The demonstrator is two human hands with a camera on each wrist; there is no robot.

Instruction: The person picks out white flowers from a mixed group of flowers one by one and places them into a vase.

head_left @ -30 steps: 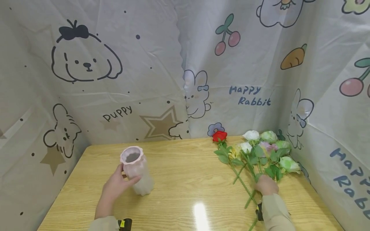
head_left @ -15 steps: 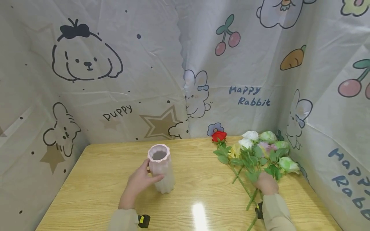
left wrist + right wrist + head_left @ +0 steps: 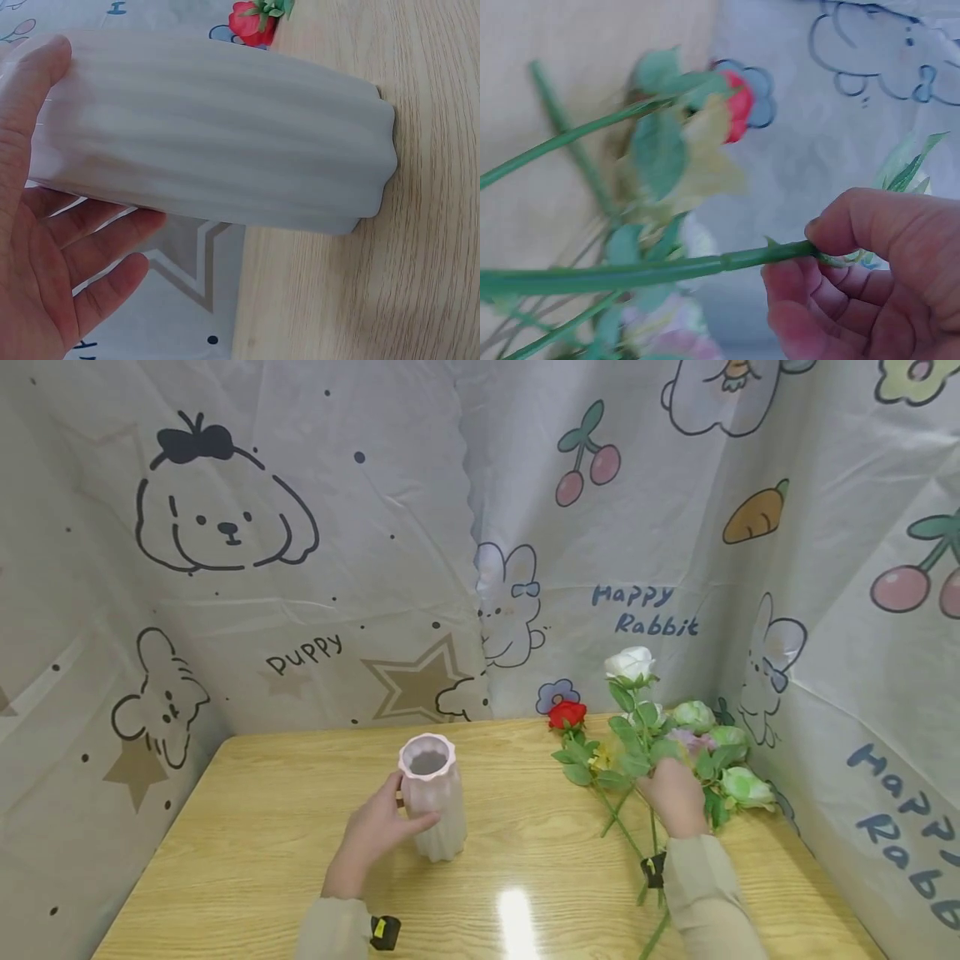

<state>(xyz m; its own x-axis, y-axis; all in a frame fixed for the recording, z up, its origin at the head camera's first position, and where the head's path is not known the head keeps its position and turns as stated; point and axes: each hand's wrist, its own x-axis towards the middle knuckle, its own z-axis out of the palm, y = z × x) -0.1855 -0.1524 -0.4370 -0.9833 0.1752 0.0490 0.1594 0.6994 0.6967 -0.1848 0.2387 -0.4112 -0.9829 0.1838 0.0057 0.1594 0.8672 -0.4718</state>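
My left hand grips a pale pink fluted vase near its top, thumb on the near side and fingers round the left. In the left wrist view the vase has its scalloped base at the wooden table. My right hand pinches the green stem of a white artificial rose, whose bloom is raised above the other flowers. The right wrist view shows thumb and fingers on the thorny stem; the bloom is mostly hidden there behind the hand.
A red rose lies at the table's back, left of the pile. Green roses, a pink-purple flower, a yellow flower and another white rose lie by my right hand. Printed cloth walls the wooden table.
The left hand has moved the vase to the right, toward the table's middle. The right hand has lifted a white rose up out of the pile.
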